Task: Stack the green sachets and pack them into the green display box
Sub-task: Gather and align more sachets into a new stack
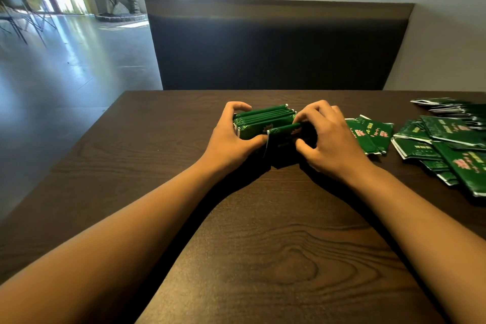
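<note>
Both hands clamp a bundle of green sachets (265, 121) standing on edge at mid-table (263, 218): the left hand (231, 143) curls round its left end, thumb on the near face. The right hand (328, 137) pinches the nearest sachet at the right end, fingers bent over the top. Loose sachets (444, 144) lie scattered well to the right; whether a display box sits under the bundle, I can't tell.

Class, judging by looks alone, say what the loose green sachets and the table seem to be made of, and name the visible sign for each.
Loose green sachets: probably foil-lined plastic film with a glossy finish; light glints off them and silvery edges show at the seams.
Table: dark wood or wood-look laminate with a matte to satin finish; swirling grain lines run across it, but the picture cannot settle which.
</note>
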The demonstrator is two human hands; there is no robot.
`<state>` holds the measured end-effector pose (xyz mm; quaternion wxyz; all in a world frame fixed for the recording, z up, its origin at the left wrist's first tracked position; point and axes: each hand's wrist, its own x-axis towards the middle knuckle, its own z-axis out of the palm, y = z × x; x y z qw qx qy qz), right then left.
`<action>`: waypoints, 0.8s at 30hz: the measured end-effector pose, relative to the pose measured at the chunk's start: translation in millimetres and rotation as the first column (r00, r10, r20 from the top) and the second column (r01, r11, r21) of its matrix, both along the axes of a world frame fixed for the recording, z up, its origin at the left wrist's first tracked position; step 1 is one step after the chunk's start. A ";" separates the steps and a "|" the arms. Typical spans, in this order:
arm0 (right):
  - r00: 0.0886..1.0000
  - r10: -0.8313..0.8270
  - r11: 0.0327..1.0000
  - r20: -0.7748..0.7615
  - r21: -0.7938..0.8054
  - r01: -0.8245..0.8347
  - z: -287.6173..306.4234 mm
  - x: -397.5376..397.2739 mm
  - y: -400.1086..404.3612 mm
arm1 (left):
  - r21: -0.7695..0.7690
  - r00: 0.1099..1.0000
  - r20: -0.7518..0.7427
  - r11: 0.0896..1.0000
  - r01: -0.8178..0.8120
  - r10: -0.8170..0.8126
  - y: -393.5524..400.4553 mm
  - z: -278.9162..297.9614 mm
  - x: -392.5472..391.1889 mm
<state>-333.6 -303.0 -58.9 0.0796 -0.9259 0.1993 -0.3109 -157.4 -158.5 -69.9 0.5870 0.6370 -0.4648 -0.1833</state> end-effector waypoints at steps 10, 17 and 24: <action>0.999 0.003 0.996 0.045 0.084 -0.007 -0.6 1.9 6.0 | 0.023 0.992 -0.036 0.992 0.121 -0.120 1.1 0.0 -3.3; 0.989 0.063 0.979 0.133 0.186 -0.088 -3.2 7.8 12.6 | 0.032 0.991 0.105 0.996 0.081 -0.084 -2.9 -5.2 -0.8; 0.987 0.144 0.849 0.069 0.505 -0.159 -4.0 5.1 16.0 | 0.027 0.989 0.056 0.991 0.132 -0.134 -1.1 -3.3 0.3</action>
